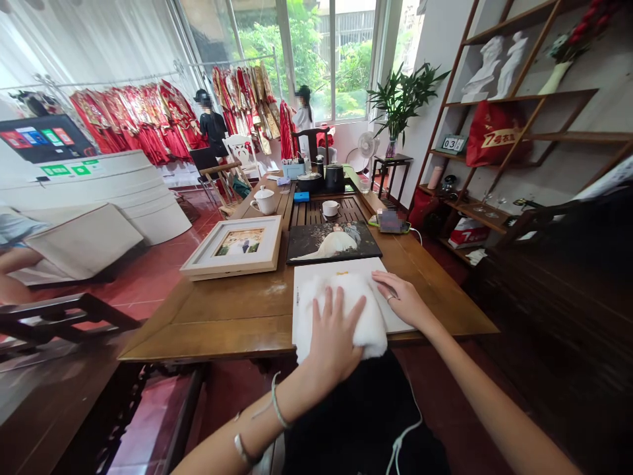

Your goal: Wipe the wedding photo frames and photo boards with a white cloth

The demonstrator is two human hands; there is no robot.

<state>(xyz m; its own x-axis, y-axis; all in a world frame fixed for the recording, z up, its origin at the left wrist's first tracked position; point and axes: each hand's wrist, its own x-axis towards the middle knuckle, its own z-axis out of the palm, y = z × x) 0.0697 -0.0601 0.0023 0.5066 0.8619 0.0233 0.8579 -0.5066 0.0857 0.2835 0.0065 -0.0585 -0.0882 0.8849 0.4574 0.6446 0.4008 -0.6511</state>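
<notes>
White cloth (373, 330) on a white board (363, 265), near edge of the surface (222, 316).
I see the left hand (336, 333) spread on the cloth; the right hand (404, 302) rests bent fingers on the board, whether gripping I cannot tell. Beyond lie a dark portrait panel (336, 243), a framed photo (240, 243) to its left, then a white cup (330, 208).

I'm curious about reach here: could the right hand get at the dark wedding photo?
Probably yes: the right hand is near the far right corner of the white board, and the dark wedding photo lies just beyond, nothing visible between.
</notes>
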